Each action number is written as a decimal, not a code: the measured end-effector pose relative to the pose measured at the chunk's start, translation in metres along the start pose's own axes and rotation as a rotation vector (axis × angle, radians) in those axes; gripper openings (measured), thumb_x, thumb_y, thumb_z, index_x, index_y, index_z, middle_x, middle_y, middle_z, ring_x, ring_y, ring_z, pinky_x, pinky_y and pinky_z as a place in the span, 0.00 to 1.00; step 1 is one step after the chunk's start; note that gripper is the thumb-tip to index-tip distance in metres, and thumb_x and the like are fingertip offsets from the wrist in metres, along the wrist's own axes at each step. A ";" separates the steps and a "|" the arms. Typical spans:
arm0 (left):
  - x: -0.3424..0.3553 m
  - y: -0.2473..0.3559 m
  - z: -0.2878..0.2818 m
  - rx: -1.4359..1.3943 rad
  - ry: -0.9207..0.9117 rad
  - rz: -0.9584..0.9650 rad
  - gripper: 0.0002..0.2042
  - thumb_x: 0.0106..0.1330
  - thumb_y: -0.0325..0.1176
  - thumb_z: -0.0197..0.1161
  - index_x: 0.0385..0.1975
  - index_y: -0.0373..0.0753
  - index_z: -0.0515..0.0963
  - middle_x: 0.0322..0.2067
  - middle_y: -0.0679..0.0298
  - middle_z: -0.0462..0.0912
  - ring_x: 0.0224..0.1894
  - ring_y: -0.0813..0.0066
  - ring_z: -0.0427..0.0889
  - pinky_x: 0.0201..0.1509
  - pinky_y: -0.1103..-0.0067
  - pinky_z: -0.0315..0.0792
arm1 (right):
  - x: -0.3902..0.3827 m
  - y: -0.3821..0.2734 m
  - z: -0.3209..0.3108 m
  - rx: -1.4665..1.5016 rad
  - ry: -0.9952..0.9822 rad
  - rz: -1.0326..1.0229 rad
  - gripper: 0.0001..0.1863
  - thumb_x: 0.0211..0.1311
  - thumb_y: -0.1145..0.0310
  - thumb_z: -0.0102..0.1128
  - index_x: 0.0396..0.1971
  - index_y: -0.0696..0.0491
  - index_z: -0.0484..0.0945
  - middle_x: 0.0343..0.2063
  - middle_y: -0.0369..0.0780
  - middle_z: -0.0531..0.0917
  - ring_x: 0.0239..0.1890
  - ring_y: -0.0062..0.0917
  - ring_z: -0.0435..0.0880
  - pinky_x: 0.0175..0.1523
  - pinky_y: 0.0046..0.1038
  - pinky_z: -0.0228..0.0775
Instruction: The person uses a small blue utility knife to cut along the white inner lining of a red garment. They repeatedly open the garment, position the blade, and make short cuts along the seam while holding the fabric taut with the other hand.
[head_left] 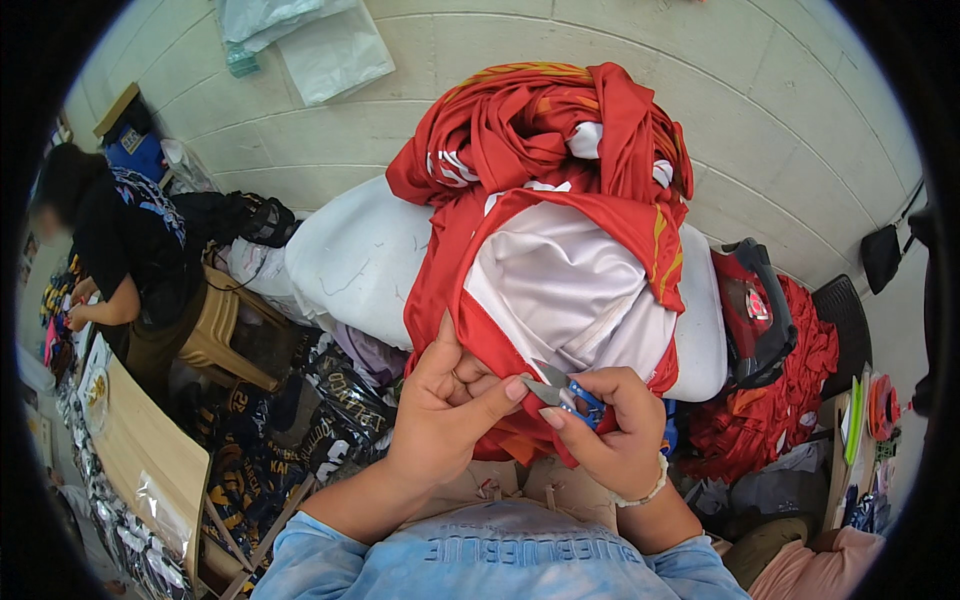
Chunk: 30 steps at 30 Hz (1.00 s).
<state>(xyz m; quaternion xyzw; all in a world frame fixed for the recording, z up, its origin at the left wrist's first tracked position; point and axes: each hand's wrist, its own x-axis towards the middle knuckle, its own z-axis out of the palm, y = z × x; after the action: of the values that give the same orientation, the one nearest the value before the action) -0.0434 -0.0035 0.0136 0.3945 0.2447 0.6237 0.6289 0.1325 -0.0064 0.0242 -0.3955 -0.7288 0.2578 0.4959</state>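
A red garment (pixel 440 280) with a white satin inside (pixel 555 275) lies in front of me, beneath a heaped bundle of red and yellow fabric (pixel 530 120), on a white padded board (pixel 345 260). My left hand (pixel 445 410) pinches the garment's red edge between thumb and fingers. My right hand (pixel 615 420) holds small blue-handled thread snips (pixel 582 403), their metal blades angled toward the seam, close beside my left thumb. Whether the blades touch thread is too small to tell.
A person in black (pixel 130 250) works at the left near a plastic chair (pixel 225 335). A wooden board (pixel 150 445), bagged dark garments (pixel 300 420), a red-and-grey iron-like appliance (pixel 755 310) and red cloth piles (pixel 760 420) surround me. A person in pink (pixel 810 570) is at lower right.
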 end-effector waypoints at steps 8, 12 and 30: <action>-0.001 0.002 0.003 -0.032 0.016 0.007 0.36 0.62 0.13 0.54 0.69 0.37 0.46 0.47 0.57 0.76 0.46 0.79 0.78 0.50 0.84 0.69 | 0.003 -0.004 0.001 -0.025 -0.006 -0.042 0.16 0.47 0.71 0.73 0.33 0.60 0.77 0.25 0.42 0.82 0.24 0.25 0.81 0.29 0.22 0.71; 0.000 0.002 0.000 0.025 -0.008 -0.007 0.37 0.62 0.14 0.55 0.69 0.37 0.45 0.48 0.57 0.76 0.46 0.79 0.77 0.50 0.85 0.69 | 0.003 -0.003 0.000 -0.068 -0.013 -0.063 0.15 0.47 0.72 0.72 0.33 0.61 0.77 0.25 0.42 0.81 0.23 0.25 0.81 0.28 0.22 0.70; 0.000 -0.001 -0.003 0.191 0.006 0.022 0.38 0.61 0.17 0.58 0.69 0.37 0.44 0.44 0.60 0.78 0.37 0.89 0.76 0.39 0.93 0.67 | 0.002 -0.002 -0.005 -0.134 -0.057 -0.031 0.13 0.52 0.72 0.69 0.34 0.60 0.76 0.23 0.36 0.80 0.24 0.15 0.76 0.31 0.17 0.67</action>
<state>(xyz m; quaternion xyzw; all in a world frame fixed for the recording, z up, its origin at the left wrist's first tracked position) -0.0453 -0.0027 0.0111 0.4536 0.3005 0.6056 0.5807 0.1363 -0.0058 0.0284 -0.4092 -0.7642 0.2120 0.4512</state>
